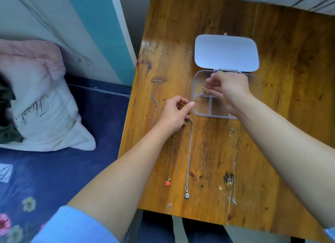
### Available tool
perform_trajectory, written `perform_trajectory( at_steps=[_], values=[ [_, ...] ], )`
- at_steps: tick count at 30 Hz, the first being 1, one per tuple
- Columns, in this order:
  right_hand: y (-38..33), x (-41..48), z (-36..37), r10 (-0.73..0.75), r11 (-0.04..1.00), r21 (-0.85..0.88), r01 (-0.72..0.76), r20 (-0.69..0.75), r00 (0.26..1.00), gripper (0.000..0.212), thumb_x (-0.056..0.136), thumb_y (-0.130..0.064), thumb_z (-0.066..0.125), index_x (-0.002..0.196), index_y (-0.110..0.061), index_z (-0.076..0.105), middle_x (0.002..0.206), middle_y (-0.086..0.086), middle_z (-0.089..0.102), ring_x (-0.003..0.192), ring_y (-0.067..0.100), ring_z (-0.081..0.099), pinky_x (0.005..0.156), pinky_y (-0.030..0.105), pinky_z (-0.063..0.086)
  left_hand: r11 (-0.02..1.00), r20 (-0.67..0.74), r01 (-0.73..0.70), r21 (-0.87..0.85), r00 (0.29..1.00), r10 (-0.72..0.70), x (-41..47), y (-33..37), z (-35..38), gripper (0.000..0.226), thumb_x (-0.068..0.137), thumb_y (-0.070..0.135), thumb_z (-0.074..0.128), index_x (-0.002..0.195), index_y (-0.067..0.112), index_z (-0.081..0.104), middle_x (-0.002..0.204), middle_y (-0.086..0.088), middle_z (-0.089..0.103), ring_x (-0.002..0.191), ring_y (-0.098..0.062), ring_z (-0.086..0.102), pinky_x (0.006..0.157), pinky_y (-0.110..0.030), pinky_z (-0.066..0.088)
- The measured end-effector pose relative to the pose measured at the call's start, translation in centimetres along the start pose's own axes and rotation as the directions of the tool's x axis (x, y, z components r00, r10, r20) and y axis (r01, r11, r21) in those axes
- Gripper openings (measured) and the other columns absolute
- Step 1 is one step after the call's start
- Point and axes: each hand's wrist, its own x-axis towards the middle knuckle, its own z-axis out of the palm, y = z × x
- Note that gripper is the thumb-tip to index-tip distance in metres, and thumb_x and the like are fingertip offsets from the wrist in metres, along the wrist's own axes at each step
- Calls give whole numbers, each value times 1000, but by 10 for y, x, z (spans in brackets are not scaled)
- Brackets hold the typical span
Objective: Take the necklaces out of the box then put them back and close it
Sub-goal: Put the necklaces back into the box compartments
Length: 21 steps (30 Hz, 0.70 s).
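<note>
A clear plastic box (201,112) with several compartments stands open on the wooden table, its white lid (226,52) laid back. My right hand (228,88) is over the box's upper left compartment, fingers pinched on a thin gold necklace (204,90) that hangs into it. My left hand (174,112) pinches the other end of that thin chain just left of the box. Laid out lengthwise on the table are a silver chain (155,106), a gold necklace with a red pendant (170,163), a silver necklace with a round pendant (188,161) and another silver necklace (233,163).
The wooden table (281,115) ends at its near edge (181,213) above my lap. To the left lies a bed with a dark blue sheet (54,170) and a white and pink pillow (41,101).
</note>
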Motion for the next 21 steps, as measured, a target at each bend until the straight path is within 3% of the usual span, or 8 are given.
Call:
perform_trajectory(
  at_steps=[3, 5, 8, 11, 15, 19, 21],
  values=[
    [5, -5, -11, -92, 983, -162, 90, -3, 996, 12, 86, -10, 62, 78, -7, 71, 81, 14, 71, 85, 26, 71, 77, 36, 61, 1000, -19, 7, 19, 1000, -7, -3, 3, -1, 15, 89, 26, 66, 89, 12, 61, 78, -13, 63, 61, -19, 61, 60, -41, 56],
    [10, -11, -25, -228, 916, -344, 204, -28, 973, 12, 82, -13, 64, 78, -9, 74, 83, 13, 72, 87, 22, 70, 79, 39, 60, 999, -79, -5, 45, 997, 9, -9, 5, -4, 17, 86, 28, 69, 84, 13, 63, 74, -10, 63, 65, -24, 62, 66, -45, 57],
    [22, -28, -55, -451, 745, -586, 319, -89, 888, 18, 82, -19, 61, 95, -17, 74, 94, 0, 71, 97, 19, 65, 86, 33, 52, 981, -205, -23, 191, 977, 63, -28, -2, -16, 23, 82, 35, 72, 78, 14, 65, 69, -2, 64, 73, -30, 65, 72, -44, 55],
    [46, -42, -82, -551, 620, -733, 278, -154, 820, 33, 85, -23, 59, 117, -16, 65, 122, 7, 62, 116, 24, 52, 93, 29, 37, 891, -198, 77, 447, 980, 14, -54, -21, -26, 31, 77, 45, 74, 68, 18, 63, 68, 2, 64, 74, -25, 62, 70, -40, 54],
    [71, -44, -93, -413, 742, -655, 145, -276, 868, 52, 89, -24, 60, 138, -12, 47, 135, 12, 53, 122, 28, 49, 105, 40, 38, 661, -124, 182, 728, 983, -134, -78, -47, -20, 36, 71, 52, 77, 65, 22, 58, 77, 4, 67, 81, -22, 59, 74, -37, 47],
    [82, -43, -89, -337, 826, -552, 117, -317, 887, 47, 91, -26, 56, 136, -12, 49, 111, 9, 61, 107, 27, 56, 95, 39, 43, 601, -64, 161, 783, 982, -180, -77, -55, -18, 20, 79, 35, 73, 69, 20, 65, 82, 1, 71, 89, -26, 64, 82, -37, 50],
    [83, -41, -88, -336, 829, -550, 107, -336, 880, 43, 92, -27, 55, 132, -13, 53, 99, 5, 59, 102, 28, 57, 88, 37, 42, 561, -18, 119, 819, 983, -182, -76, -53, -17, 12, 80, 28, 68, 72, 19, 66, 84, -2, 71, 89, -29, 65, 78, -35, 52]
  ],
)
